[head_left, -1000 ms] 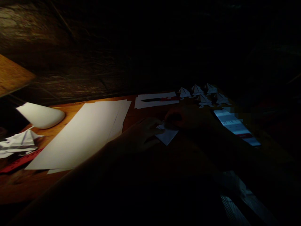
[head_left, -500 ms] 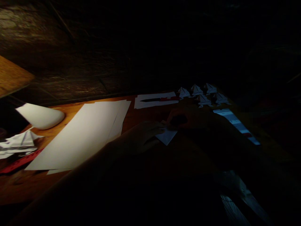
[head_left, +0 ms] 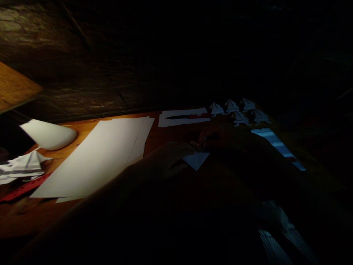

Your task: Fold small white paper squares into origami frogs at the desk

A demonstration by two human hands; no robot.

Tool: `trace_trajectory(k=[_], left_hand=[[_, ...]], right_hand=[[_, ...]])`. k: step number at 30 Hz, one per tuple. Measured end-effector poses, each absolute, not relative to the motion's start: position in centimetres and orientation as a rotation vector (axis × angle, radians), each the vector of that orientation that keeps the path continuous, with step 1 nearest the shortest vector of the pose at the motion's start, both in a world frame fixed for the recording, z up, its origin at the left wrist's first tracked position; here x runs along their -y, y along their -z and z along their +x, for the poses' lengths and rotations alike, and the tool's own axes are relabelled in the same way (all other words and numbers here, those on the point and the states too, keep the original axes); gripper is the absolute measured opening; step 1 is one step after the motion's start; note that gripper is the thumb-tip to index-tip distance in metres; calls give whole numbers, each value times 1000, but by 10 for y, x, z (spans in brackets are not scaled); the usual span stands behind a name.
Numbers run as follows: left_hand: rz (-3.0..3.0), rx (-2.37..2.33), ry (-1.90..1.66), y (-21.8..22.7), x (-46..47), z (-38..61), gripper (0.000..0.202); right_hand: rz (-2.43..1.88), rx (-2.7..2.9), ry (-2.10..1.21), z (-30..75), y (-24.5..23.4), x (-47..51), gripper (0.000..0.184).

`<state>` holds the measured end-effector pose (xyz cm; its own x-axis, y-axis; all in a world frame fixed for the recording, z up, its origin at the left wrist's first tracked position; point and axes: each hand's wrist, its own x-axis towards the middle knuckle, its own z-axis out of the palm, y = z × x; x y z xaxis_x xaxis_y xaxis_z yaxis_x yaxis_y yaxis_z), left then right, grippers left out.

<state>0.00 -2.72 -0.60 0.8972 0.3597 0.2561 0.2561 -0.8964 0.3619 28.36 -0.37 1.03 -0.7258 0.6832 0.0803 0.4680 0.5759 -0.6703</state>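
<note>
A small folded piece of paper (head_left: 196, 161) lies in deep shadow on the wooden table, one pointed corner toward me. My left hand (head_left: 173, 156) rests against its left side, fingers closed on the edge. On its upper right, my right hand (head_left: 213, 138) pinches the top of the paper with bent fingers. Darkness hides most of the right hand and the exact fold. Behind the hands, a knife (head_left: 187, 116) with a dark blade and red handle lies on a few white paper sheets (head_left: 182, 111).
Large white sheets (head_left: 96, 158) lie at left, near a lamp's white shade (head_left: 49, 135), a red ruler (head_left: 24, 187) and crumpled folded paper (head_left: 27, 165). Several folded paper figures (head_left: 239, 117) stand at the back right. A lit phone (head_left: 277, 147) lies at right.
The right hand's fingers have shifted slightly at the top of the folded paper, and a bit more of its face shows. The left hand stays almost still.
</note>
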Motion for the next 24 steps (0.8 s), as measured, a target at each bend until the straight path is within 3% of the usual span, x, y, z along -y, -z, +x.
trace_trajectory(k=[16,24], left_hand=[[2751,-498,-409,-1,29,0,38],[2696,-507,-417,1,28,-2,40]], right_hand=[[-1238,2400,-519,249,3,9,16],[-1291,2325,-511,245,7,8,15]])
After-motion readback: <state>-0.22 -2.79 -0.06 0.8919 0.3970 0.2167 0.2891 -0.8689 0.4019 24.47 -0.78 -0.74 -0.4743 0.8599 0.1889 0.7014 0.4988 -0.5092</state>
